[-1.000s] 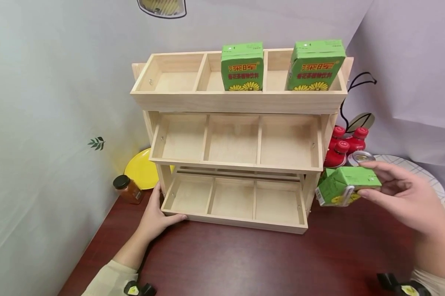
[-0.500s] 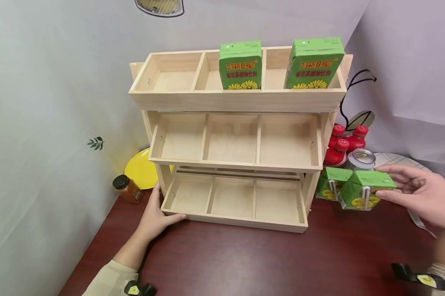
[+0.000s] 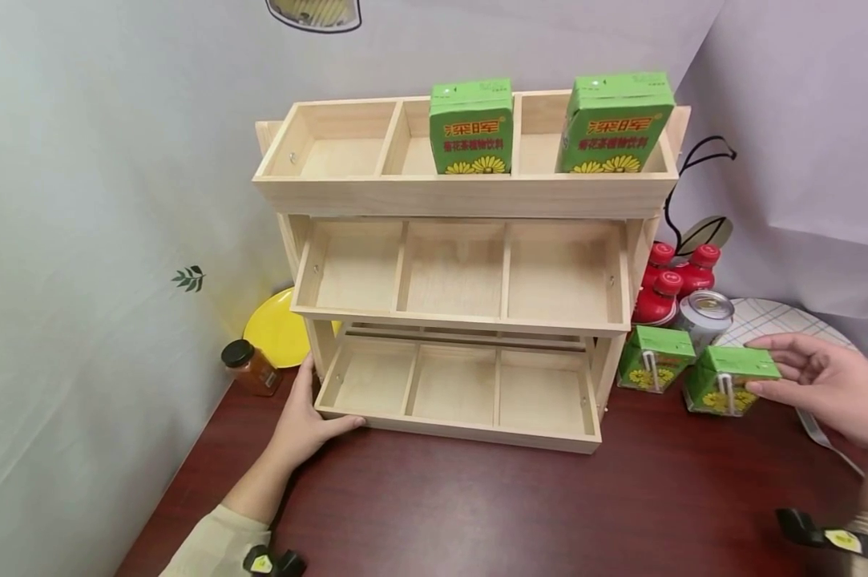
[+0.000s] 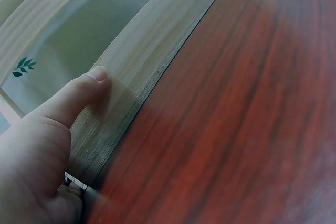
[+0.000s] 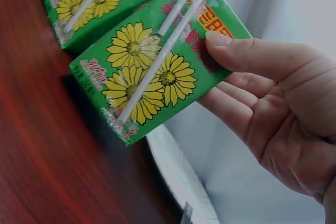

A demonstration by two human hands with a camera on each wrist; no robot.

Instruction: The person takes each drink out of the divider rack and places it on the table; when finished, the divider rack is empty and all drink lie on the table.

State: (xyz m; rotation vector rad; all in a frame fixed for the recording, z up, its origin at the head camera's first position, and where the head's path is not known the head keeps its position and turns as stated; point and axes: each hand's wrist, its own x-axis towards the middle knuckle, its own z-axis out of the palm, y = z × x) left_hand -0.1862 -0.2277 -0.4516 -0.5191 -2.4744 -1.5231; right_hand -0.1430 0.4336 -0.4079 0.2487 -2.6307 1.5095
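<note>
My right hand (image 3: 830, 386) pinches a green drink carton (image 3: 715, 383) by its upper part, thumb on the front and fingers behind. In the right wrist view this carton (image 5: 181, 90) shows yellow flowers and a white straw stuck to its front. A second green drink carton (image 3: 653, 361) stands left of it, beside the rack. My left hand (image 3: 305, 421) grips the lower left corner of the three-tier wooden rack (image 3: 462, 198). Its thumb (image 4: 89, 85) lies on the bottom front board. Two more green cartons (image 3: 472, 128) stand in the rack's top middle and right compartments.
Right of the rack are red-capped bottles (image 3: 657, 298), a silver can (image 3: 705, 314), a checked plate (image 3: 787, 318) and a fork (image 3: 823, 439). At left are a yellow plate (image 3: 278, 328) and a black-lidded jar (image 3: 251, 369). Dark red tabletop (image 3: 462, 505) lies in front.
My right hand has carried its carton right and down, away from the rack and the second carton, which is now in fuller view. The left hand has stayed at the rack's corner.
</note>
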